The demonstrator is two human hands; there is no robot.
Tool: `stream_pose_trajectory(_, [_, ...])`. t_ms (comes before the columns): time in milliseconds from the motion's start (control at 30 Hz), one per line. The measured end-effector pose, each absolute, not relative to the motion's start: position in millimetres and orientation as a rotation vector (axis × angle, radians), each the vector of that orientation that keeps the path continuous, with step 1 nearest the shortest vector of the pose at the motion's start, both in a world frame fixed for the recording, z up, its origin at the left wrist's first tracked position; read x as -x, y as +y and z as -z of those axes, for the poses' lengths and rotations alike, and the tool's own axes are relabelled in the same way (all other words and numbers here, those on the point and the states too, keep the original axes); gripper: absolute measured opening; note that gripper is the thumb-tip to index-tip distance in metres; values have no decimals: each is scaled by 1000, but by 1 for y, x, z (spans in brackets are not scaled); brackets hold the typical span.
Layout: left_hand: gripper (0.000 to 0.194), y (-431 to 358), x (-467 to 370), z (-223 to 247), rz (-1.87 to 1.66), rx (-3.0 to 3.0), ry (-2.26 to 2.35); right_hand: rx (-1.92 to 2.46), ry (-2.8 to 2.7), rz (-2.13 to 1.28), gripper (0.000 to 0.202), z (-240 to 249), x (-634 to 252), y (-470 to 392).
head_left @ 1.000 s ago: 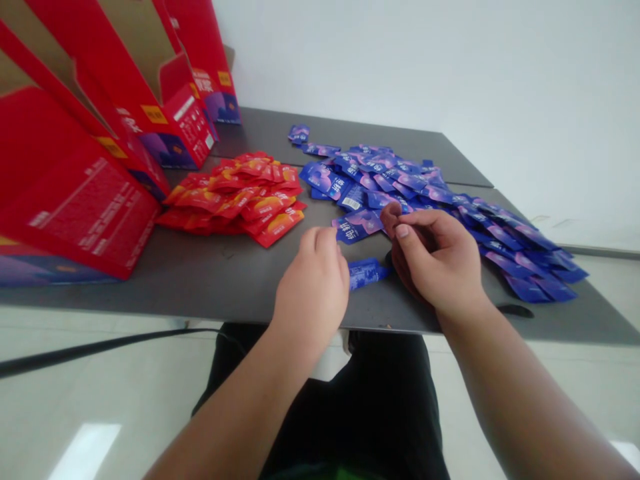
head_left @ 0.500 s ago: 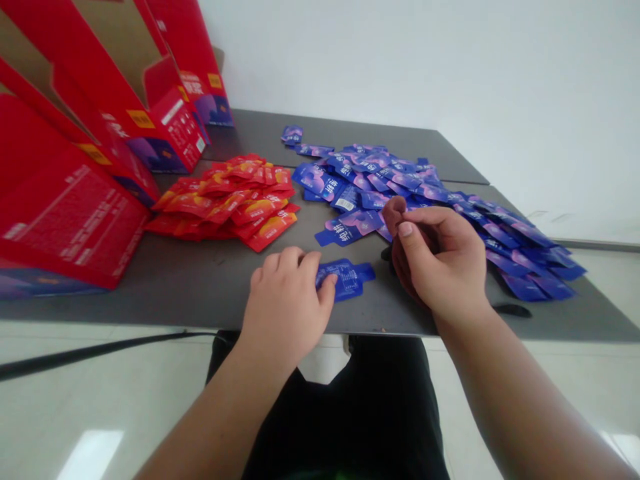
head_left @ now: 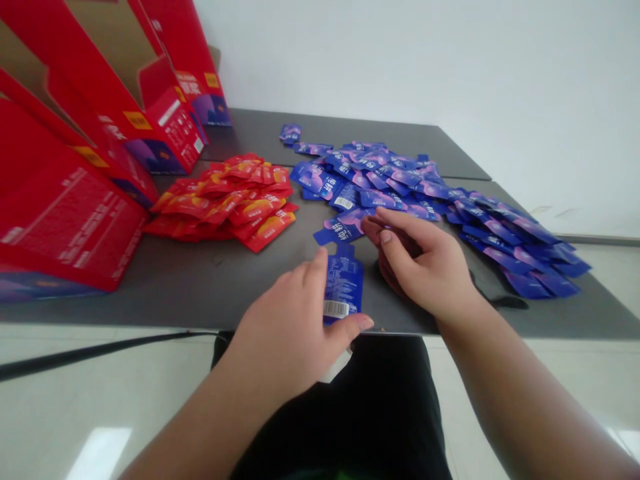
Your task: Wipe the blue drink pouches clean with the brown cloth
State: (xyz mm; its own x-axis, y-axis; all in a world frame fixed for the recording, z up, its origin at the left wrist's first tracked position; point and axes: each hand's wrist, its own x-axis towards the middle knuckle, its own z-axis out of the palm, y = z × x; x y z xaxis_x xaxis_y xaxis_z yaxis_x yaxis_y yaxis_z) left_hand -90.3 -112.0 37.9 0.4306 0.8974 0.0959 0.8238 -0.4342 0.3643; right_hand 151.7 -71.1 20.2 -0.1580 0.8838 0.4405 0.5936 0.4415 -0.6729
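A blue sachet (head_left: 344, 283) lies back side up near the table's front edge, its barcode toward me and its narrow spout end pointing away. Beside its left edge is my left hand (head_left: 295, 320), thumb and fingers apart around the sachet's near left corner. My right hand (head_left: 425, 263) is closed on a brown cloth (head_left: 393, 270), just right of that sachet. Another blue sachet (head_left: 340, 227), front side up, lies behind, partly hidden by the cloth. Beyond it spreads a heap of blue sachets (head_left: 380, 173).
Red sachets (head_left: 235, 200) are piled at the left of the grey table (head_left: 200, 287). Large red boxes (head_left: 70, 220) stand at the far left. More blue sachets (head_left: 530, 247) overlap in rows on the right, near a black strap (head_left: 510, 303). A white wall rises behind.
The near blue sachet has turned from lying sideways to pointing away from me. My left hand has moved nearer and spread its thumb. My right hand has shifted slightly left with the cloth.
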Motion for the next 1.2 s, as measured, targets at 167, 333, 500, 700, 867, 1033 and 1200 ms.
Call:
stream_pose_trajectory(167, [131, -84, 104, -23, -424, -2561, 1215, 1080, -2151, -559, 31, -44, -140, -85])
stream_pose_trajectory(333, [123, -78, 103, -17, -413, -2519, 1123, 973, -2482, -750, 16, -62, -128, -94])
stream_pose_trajectory(500, [126, -80, 102, -16, -420, -2504, 1151, 1051, -2496, -696, 14, -54, -123, -93])
stream_pose_trajectory(700, [126, -79, 103, -16, -383, -2528, 1157, 1250, -2540, -448, 18, -48, -128, -74])
stream_pose_trajectory(867, [98, -79, 105, -21, -337, -2562, 1118, 1359, -2418, -352, 16, -42, -136, -57])
stream_pose_trajectory(1033, [84, -80, 105, -19, -336, -2582, 1151, 1475, -2167, -314, 38, -38, -140, -63])
stream_pose_trajectory(1200, [96, -80, 104, -16, -357, -2550, 1168, 1151, -2356, -491, 22, -50, -129, -93])
